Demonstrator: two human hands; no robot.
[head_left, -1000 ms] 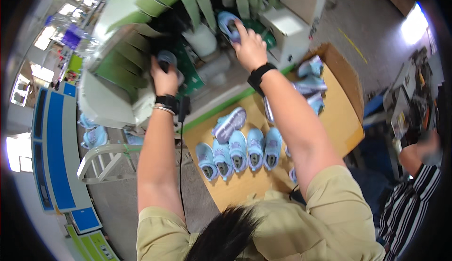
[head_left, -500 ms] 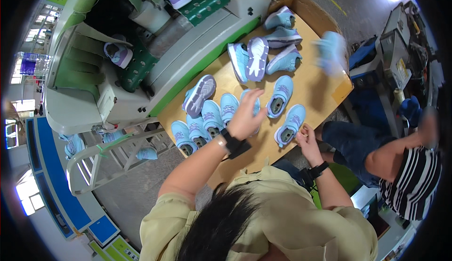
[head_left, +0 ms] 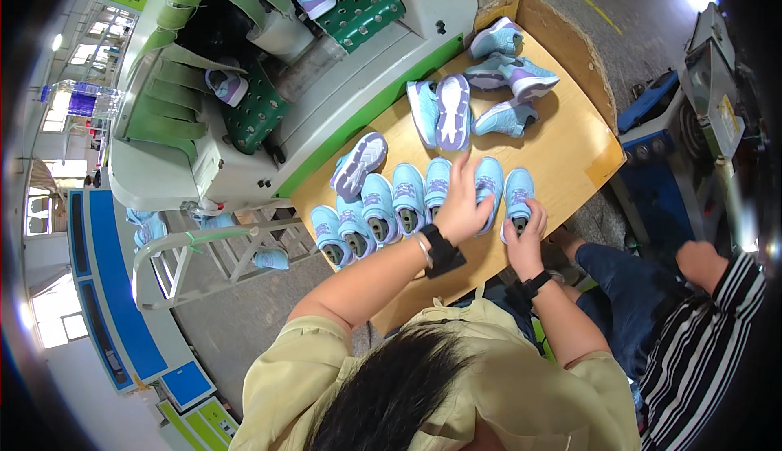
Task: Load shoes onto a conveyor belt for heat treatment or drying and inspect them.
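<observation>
Light blue sneakers with lilac trim stand in a row on a tan tabletop (head_left: 562, 158), toes away from me. My right hand (head_left: 525, 235) grips the heel end of the rightmost sneaker (head_left: 519, 186), thumb and fingers on either side. Beside it, my left hand (head_left: 464, 207) reaches over the row, fingers stretched out and thumb apart. It lies against the neighbouring sneaker (head_left: 489, 176) and partly covers another sneaker (head_left: 437, 176) to its left. Dark inserts show in several shoe openings. A sneaker on its side (head_left: 361, 164) lies behind the row's left part.
More sneakers (head_left: 505, 72) lie jumbled at the far end, beside a cardboard wall (head_left: 562, 28). Along the left runs a machine (head_left: 358, 85) with green perforated belts carrying sneakers. A metal rack (head_left: 220, 256) stands at lower left. Another person in a striped top (head_left: 700, 337) is close on my right.
My right hand has taken hold of the rightmost sneaker, and the two right sneakers now stand straighter in line. My left hand has shifted right. A sneaker blurred in mid-air now rests on the far pile.
</observation>
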